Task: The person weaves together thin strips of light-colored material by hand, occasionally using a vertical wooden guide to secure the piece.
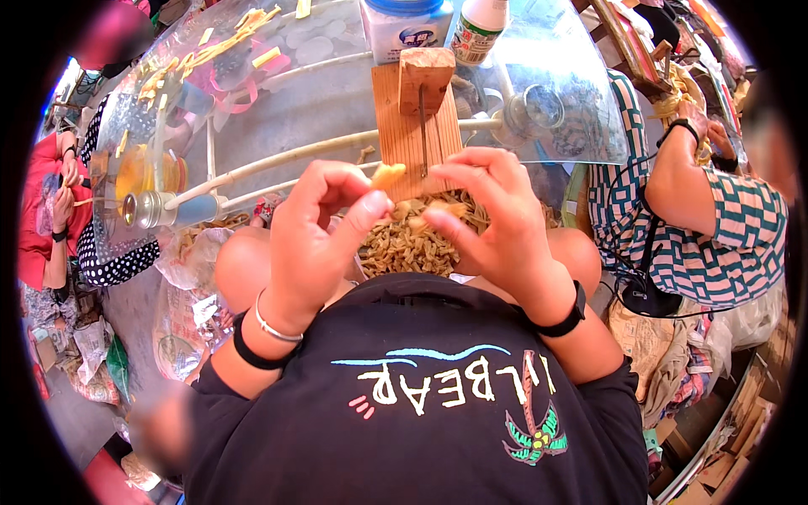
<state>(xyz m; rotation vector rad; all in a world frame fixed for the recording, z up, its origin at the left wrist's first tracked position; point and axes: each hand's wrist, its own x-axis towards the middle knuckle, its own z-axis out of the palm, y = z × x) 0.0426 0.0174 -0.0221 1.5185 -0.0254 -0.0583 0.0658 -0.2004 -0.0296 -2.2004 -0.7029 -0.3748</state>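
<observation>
My left hand [324, 215] pinches a short pale-yellow piece [389, 175], its exact kind unclear, between thumb and fingers. Just to the right, my right hand [497, 215] has thumb and forefinger apart, and I see nothing gripped there. Ahead of both hands lies a wooden board [396, 126] with a wooden block [426, 71] fixed on it, from which a thin metal rod [423, 135] runs toward me. Below my hands, a heap of short tan-brown curled pieces [400, 247] fills the space between my knees; its container is mostly hidden.
A glass-topped table [328, 88] with pale metal legs stands ahead. On it are a blue-lidded tub [406, 34], a white bottle [480, 32] and long yellowish strips [215, 52]. People sit at both sides, one in a patterned garment [699, 227]. Bags [181, 328] lie at left.
</observation>
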